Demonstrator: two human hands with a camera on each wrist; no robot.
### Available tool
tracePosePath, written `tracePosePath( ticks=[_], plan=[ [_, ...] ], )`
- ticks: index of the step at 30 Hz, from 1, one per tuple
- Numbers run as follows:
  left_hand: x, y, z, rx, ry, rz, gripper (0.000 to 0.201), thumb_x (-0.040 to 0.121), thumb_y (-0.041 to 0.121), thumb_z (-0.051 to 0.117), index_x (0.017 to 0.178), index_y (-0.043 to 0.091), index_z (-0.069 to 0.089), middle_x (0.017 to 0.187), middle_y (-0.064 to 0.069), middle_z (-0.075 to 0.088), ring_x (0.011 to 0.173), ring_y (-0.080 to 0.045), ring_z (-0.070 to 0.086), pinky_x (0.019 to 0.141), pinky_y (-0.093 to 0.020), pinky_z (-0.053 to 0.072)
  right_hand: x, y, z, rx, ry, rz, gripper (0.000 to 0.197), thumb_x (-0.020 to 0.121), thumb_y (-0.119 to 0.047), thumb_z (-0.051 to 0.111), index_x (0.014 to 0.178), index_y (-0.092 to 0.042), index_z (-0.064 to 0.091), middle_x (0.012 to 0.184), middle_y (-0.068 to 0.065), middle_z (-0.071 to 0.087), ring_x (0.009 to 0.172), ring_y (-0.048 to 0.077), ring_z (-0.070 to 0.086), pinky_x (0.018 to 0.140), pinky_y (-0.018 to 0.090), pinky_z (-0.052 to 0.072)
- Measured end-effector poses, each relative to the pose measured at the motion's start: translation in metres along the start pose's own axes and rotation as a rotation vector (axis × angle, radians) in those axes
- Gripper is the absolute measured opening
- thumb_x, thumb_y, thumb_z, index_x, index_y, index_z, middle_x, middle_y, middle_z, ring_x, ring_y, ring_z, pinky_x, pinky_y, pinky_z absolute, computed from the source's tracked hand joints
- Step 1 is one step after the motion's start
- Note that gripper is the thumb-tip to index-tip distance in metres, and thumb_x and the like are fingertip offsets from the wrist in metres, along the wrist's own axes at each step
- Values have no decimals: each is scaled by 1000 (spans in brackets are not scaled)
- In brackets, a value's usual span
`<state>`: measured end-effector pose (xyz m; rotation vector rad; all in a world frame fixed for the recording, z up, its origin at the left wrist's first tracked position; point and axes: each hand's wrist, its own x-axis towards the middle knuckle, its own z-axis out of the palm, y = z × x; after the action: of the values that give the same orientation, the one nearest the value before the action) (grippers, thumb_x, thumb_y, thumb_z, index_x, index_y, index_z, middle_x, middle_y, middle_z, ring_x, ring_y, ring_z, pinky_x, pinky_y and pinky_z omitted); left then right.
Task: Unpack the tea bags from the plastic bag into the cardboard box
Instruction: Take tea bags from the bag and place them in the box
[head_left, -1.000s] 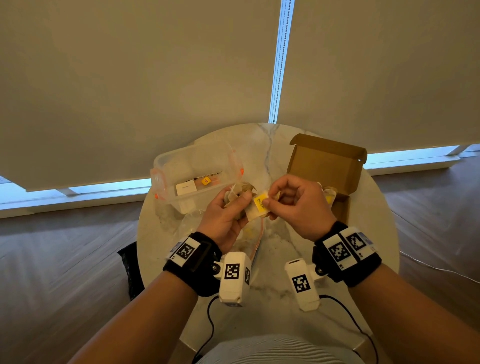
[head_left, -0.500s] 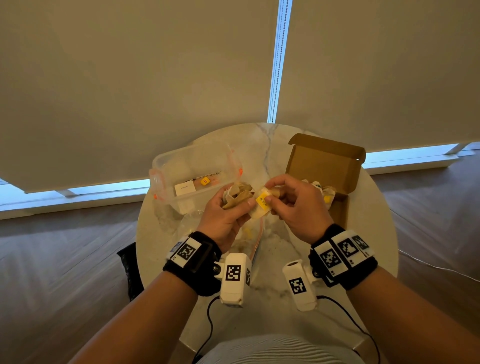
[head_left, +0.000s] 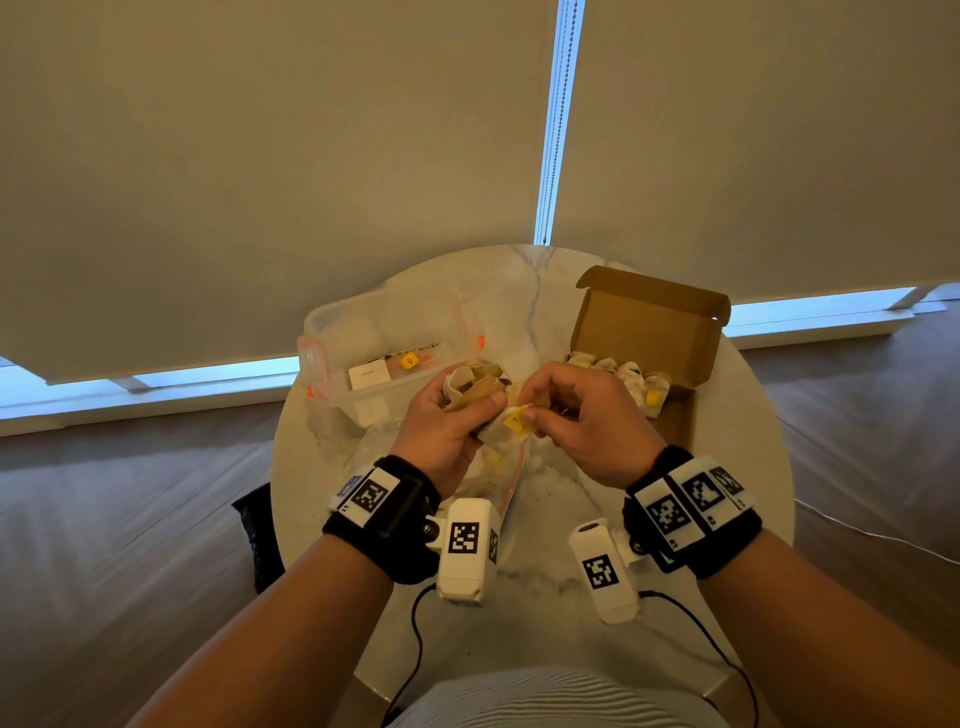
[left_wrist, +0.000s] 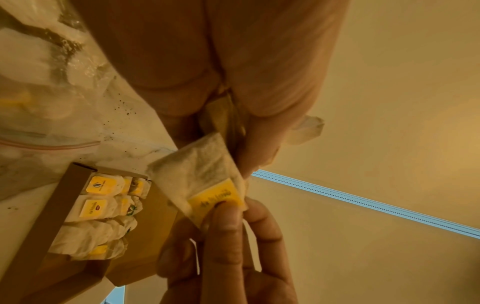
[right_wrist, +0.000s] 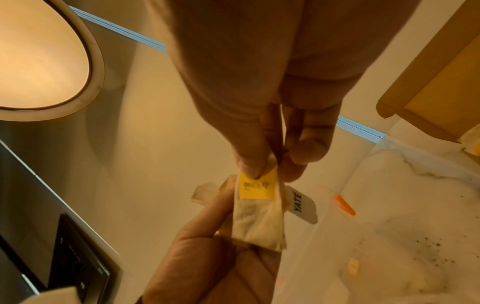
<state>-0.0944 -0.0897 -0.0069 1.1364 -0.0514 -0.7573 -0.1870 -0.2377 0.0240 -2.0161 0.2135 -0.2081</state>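
Over the middle of the table my left hand (head_left: 480, 405) grips a bunch of beige tea bags (head_left: 475, 387). My right hand (head_left: 530, 414) pinches the yellow tag (head_left: 517, 422) of one tea bag (left_wrist: 202, 172) that sticks out of the bunch; the right wrist view shows my thumb and finger on that yellow tag (right_wrist: 257, 188). The open cardboard box (head_left: 649, 322) stands at the right with several tea bags (head_left: 626, 374) lined up inside. Below my hands lies the clear plastic bag (head_left: 496, 470) with a few tea bags in it.
A clear plastic container (head_left: 384, 332) with orange clips stands at the back left of the round marble table (head_left: 545, 530). Tea crumbs are scattered on the marble. Cables hang from both wrist cameras at the table's near edge.
My right fingers and the yellow-tagged tea bag have dipped slightly. Both hands keep the same hold and stay in nearly the same place.
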Motion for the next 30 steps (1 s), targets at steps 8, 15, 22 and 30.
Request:
tracePosePath(
  ticks=[8,15,22,30],
  plan=[
    [4,2,-4,202,83,122,41,77,-8,73,115,-5,57,97,-15,67,88,-26,65,76,-37,57,3,-4,-6,-274,25,-26,6,78,-20,76,82,-22,71,98,-7,58,86,7,56,70,19,47],
    [2,-1,-5,347,29,170,34,78,-9,73,109,-3,59,90,-8,66,81,-19,62,70,-32,55,13,-8,-11,-273,-92,23,9,82,-17,70,81,-25,67,74,-9,66,69,8,61,66,29,54],
    [4,-4,-8,463,2,226,35,75,-11,74,105,1,61,94,-4,69,86,-16,65,75,-32,56,13,-6,-9,-349,-159,110,13,85,-14,68,94,-24,67,75,-6,67,69,5,60,66,20,46],
    [9,-9,-3,460,4,236,34,76,-10,74,102,6,61,94,-1,70,89,-16,66,81,-36,57,17,4,-14,-383,-95,160,18,82,-21,74,100,-18,73,81,-3,71,70,4,62,62,11,43]
  ],
)
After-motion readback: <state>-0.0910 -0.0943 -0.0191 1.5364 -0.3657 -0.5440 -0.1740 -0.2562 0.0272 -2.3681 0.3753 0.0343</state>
